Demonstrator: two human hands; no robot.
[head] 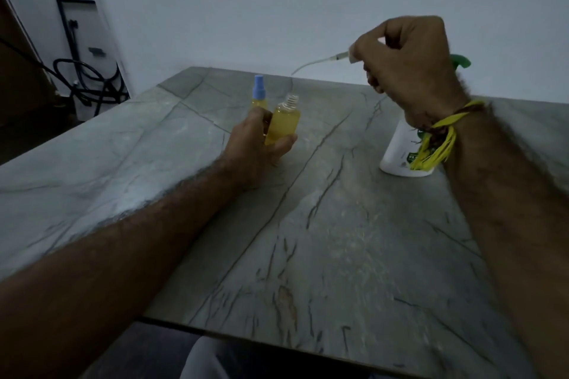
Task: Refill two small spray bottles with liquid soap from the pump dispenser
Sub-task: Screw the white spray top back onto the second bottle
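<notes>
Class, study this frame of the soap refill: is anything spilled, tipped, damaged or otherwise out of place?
No spill or tipping shows. The one odd thing is expected: the open bottle in the left hand has no cap, because the right hand holds its sprayer top with dip tube in the air. The capped bottle and pump dispenser stand upright.

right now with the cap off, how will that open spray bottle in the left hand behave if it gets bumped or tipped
The open spray bottle looks nearly full of yellow liquid, so probably heavy for its size. Its neck is uncapped, so tipping would likely spill. It is narrow and tall, so probably topples easily once the left hand releases it.
</notes>
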